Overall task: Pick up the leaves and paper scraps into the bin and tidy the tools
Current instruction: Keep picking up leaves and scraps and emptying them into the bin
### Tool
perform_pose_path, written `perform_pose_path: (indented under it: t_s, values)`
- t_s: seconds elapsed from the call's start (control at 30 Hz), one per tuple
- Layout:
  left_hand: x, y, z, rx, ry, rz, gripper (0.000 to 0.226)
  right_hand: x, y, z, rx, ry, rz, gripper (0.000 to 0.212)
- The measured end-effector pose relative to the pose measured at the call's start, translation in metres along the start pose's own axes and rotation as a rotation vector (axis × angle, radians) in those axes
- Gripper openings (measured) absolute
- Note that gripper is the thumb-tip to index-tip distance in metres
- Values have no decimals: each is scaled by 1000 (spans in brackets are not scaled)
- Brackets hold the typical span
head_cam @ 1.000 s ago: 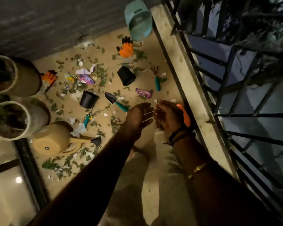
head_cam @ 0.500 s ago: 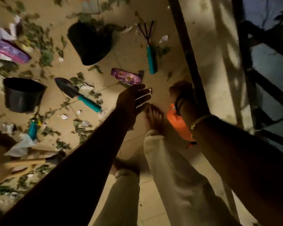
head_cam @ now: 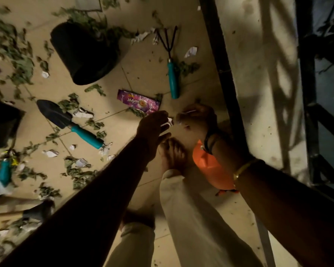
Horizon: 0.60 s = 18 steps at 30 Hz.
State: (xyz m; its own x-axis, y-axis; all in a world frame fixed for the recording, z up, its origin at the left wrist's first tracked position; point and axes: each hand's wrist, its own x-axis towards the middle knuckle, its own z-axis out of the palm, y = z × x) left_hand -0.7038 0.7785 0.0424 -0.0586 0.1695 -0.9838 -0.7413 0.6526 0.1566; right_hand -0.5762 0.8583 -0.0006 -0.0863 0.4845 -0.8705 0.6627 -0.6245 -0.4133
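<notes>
Tiled floor [head_cam: 147, 78] is taking up most of the view, with a pale ledge [head_cam: 258, 74] and a dark railing [head_cam: 307, 93] running down its right side. Person is standing in pale trousers [head_cam: 191, 218], one bare foot [head_cam: 173, 153] showing between the two outstretched arms. A black pot [head_cam: 81, 54] is lying tipped on its side at upper left; a second black pot [head_cam: 0, 124] is sitting at the left edge, partly cut off. An orange item [head_cam: 208, 168] is lying on the floor beneath the right wrist. Tools are lying loose and well apart: trowel [head_cam: 66, 120] left of centre, hand rake [head_cam: 171, 70] near the ledge, both teal-handled. A purple wrapper [head_cam: 138, 102] is lying between them, just beyond the hands. Left hand [head_cam: 152, 130] is reaching out, fingers loosely straight, grasping nothing visible. Right hand [head_cam: 198, 117] is curling downward close beside it; cannot tell whether it is holding anything. Leaves [head_cam: 19, 64] are lying scattered across the floor, thickest at left. Paper scraps [head_cam: 191, 52] are lying scattered among them, one small white scrap [head_cam: 169, 120] sitting right at the left fingertips.
</notes>
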Motion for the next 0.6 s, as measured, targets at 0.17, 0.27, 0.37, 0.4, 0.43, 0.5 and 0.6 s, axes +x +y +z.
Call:
perform_pose_path:
  t_s: [0.17,0.27,0.37,0.4,0.43,0.5,0.6]
  values:
    - [-7,18,20,124,7,25,18,-38,-11,11,-44,-76,-118,17]
    - [4,22,10,133,121,83,21,-15,-13,1,179,-62,-16,23]
    - [14,25,-3,76,122,125,19,34,5,-4,-155,299,-154,20]
    - [16,27,-5,72,101,128,16,44,9,-4,-348,366,-171,23]
    - [18,27,-7,69,84,126,14,59,19,-5,-513,407,-217,24]
    - [22,28,-9,48,74,118,12,69,25,-3,-662,467,-347,19]
    - [25,28,-10,-33,81,90,10,69,23,-3,-539,432,-390,14]
